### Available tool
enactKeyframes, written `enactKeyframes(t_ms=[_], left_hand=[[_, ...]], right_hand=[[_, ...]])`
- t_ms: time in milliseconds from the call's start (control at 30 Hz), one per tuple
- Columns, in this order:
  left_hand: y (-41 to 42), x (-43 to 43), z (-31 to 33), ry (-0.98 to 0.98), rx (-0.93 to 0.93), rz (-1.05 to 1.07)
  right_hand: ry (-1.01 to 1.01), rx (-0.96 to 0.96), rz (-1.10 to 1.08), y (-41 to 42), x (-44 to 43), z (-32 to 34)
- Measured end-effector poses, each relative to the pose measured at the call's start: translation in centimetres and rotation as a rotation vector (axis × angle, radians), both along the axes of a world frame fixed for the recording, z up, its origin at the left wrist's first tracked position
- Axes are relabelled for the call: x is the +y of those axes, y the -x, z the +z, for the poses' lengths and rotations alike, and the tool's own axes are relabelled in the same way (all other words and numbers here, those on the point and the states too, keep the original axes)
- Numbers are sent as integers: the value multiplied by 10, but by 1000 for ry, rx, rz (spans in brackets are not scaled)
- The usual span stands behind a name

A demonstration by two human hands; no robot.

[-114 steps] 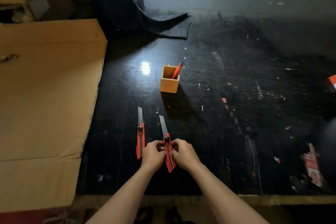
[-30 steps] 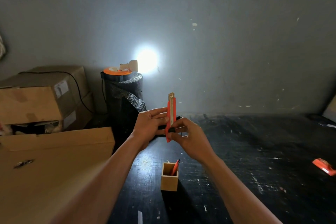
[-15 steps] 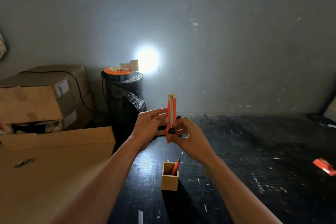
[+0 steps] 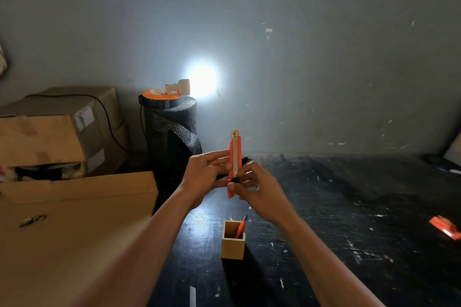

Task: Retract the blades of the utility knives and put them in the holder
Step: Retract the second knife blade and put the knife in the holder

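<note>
I hold a red utility knife upright in front of me, well above the table. My left hand grips its body from the left. My right hand holds the lower part, thumb on the black slider. No blade shows beyond the metal tip. Below, a small square wooden holder stands on the black table with another red knife leaning inside it. At the bottom edge a sliver of blade from a third knife lies on the table.
A large flat cardboard box fills the left side. Stacked cartons sit behind it. A black roll carrying an orange reel and a bright lamp stands at the wall. A red object lies far right.
Since 3.8 s ago the knife came up off the table and its long blade went in. Over the last second the slider thumb edged slightly down; the hands stay put.
</note>
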State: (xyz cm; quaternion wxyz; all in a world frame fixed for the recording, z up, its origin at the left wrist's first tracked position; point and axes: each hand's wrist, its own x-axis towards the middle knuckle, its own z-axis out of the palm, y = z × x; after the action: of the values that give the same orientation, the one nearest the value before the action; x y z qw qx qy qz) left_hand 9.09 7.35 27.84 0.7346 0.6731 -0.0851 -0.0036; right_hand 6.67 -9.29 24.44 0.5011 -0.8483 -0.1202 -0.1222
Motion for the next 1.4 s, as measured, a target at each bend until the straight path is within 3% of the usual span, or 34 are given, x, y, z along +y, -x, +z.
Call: enactKeyframes(t_ms=[367, 667, 767, 867, 1033, 1400], left_hand=[[5, 5, -39, -78, 32, -15], [-15, 6, -96, -24, 197, -30], [-31, 6, -128, -51, 280, 62], [-46, 7, -170, -153, 339, 189], [-54, 1, -227, -358, 383, 221], [-67, -16, -272, -608, 327, 89]], right_hand=[[-118, 35, -47, -22, -1, -13], [-179, 132, -30, -47, -3, -53], [-174, 201, -73, -64, -5, -75], [-110, 229, -118, -83, -6, -103], [39, 271, -163, -105, -5, -145], [334, 449, -174, -132, 9, -201]])
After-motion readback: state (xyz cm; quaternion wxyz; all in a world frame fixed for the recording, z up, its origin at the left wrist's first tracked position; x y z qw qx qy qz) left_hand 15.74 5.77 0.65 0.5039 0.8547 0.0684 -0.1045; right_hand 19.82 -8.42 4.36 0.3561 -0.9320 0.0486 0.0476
